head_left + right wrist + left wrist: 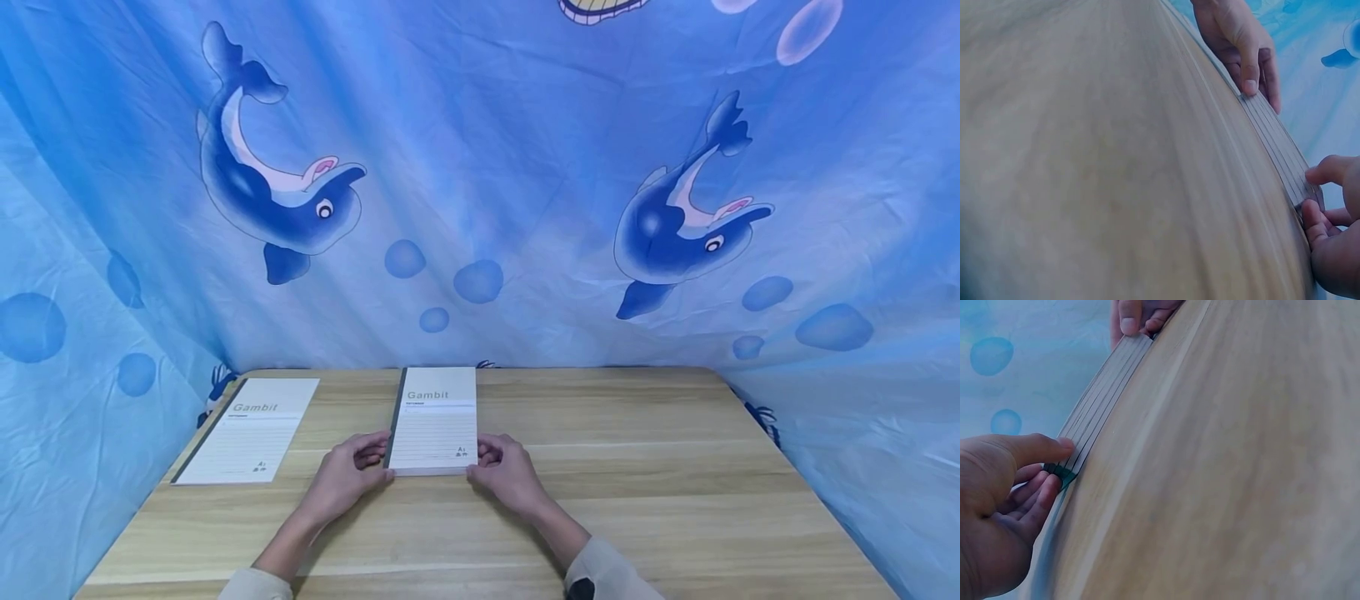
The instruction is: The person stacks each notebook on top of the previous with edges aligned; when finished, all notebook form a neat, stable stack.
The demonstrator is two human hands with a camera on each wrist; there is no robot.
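Observation:
A stack of several white notebooks with dark spines and "Gambit" on the top cover lies flat on the wooden table. My left hand grips its near left corner, thumb on the front edge and fingers along the spine side. At the near right corner my right hand holds it the same way. Both wrist views show the layered page edges of the stack between the two hands, with the thumb of the right hand against the front face. Another white notebook lies flat to the left, apart from the hands.
The light wooden table extends to both sides of the stack. Behind it and at the sides hangs a blue curtain printed with dolphins and bubbles, close to the table's back edge.

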